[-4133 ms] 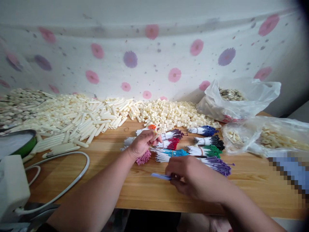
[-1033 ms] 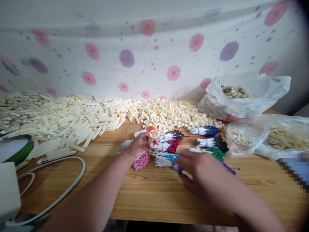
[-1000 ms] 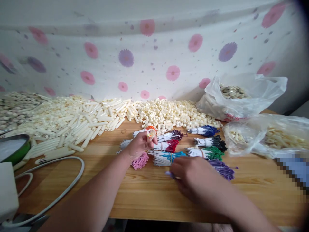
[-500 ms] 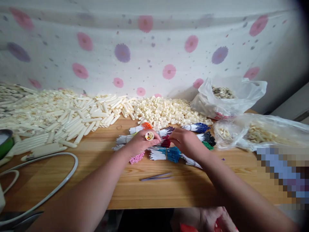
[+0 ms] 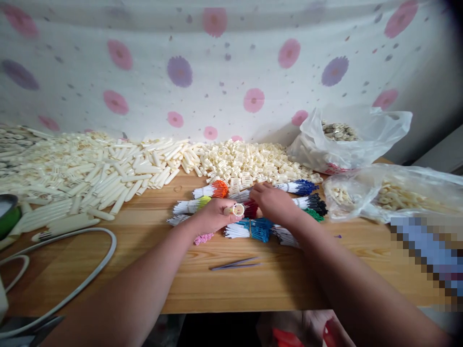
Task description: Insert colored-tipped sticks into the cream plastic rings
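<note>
**Cream barrel pinched over coloured refill bundles**

Cream plastic is what the head view mostly shows. The left hand point(image 5: 211, 218) has its grip pressed together on one short cream barrel point(image 5: 235, 210), open end facing the camera, held just above the bundles. The right hand point(image 5: 272, 202) reaches into the bundles beside the barrel, its fingers curled down among the dark red bundle point(image 5: 251, 208); whether that grip pinches a refill cannot be told. At least nine bundles of white refills show around the hands, among them orange point(image 5: 213, 190), yellow-green point(image 5: 191, 206), teal point(image 5: 249, 229), blue point(image 5: 297, 187), black point(image 5: 314, 204), green point(image 5: 314, 215) and pink point(image 5: 202, 238). One pair of tweezers point(image 5: 235, 264) lies on the wooden surface point(image 5: 144, 270), near the front edge and well apart from both hands. Behind lie two cream heaps: long tubes point(image 5: 108, 176) and ribbed sleeves point(image 5: 249, 164). Two clear bags point(image 5: 350, 140) of parts stand at right, and one white cable point(image 5: 72, 270) loops at left.
</note>
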Tool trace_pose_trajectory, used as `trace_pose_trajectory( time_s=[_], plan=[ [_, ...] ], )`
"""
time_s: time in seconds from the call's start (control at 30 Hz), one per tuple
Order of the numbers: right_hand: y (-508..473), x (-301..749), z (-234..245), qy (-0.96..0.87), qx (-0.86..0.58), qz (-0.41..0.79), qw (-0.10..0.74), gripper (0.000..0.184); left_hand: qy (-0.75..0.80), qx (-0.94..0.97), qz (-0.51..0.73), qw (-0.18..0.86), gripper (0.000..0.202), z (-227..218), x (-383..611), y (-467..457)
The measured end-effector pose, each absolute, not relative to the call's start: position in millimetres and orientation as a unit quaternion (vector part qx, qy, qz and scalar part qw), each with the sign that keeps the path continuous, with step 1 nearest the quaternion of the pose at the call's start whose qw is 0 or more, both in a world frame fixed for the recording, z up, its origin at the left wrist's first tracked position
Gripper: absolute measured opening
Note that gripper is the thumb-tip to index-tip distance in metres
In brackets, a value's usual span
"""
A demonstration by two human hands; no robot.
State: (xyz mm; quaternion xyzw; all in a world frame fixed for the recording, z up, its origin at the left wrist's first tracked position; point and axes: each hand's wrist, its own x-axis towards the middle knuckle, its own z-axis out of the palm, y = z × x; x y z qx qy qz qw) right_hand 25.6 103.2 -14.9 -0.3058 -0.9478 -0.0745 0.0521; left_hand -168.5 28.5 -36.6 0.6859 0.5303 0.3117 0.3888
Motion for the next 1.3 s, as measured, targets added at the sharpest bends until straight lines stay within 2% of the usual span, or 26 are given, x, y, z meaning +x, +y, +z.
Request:
trace_pose_trajectory(
  time_s=[0.17,0.37,0.5,0.73,1.03,1.13,1.3],
  plan=[
    [118.7,46.6,-6.9,-0.924,-0.374,-0.053,0.065,0.018,0.549,0.665,0.297,0.41,0.021,-36.2,-166.9,28.6],
    [129.8,60.2,-13.6,-0.92,-0.387,-0.02,0.061,0.018,0.596,0.633,0.354,0.344,0.019,-30.0,-162.7,29.3],
    [133.5,61.7,-19.4,-0.923,-0.384,0.009,0.032,0.017,0.585,0.648,0.363,0.327,0.02,-26.5,-160.0,28.7],
    [126.3,44.4,-27.1,-0.935,-0.351,0.021,0.036,0.016,0.551,0.691,0.371,0.285,0.012,-34.9,-163.4,32.1],
    [113.8,34.0,-28.3,-0.928,-0.365,-0.001,0.073,0.023,0.494,0.774,0.332,0.217,0.04,-48.0,-167.6,34.4],
    [113.6,30.3,-28.9,-0.927,-0.36,-0.031,0.095,0.021,0.492,0.796,0.301,0.184,0.041,-50.2,-167.1,35.0],
    [113.3,20.5,-36.7,-0.928,-0.361,-0.048,0.084,0.016,0.496,0.819,0.247,0.15,0.039,-53.5,-167.1,35.9]
  ],
)
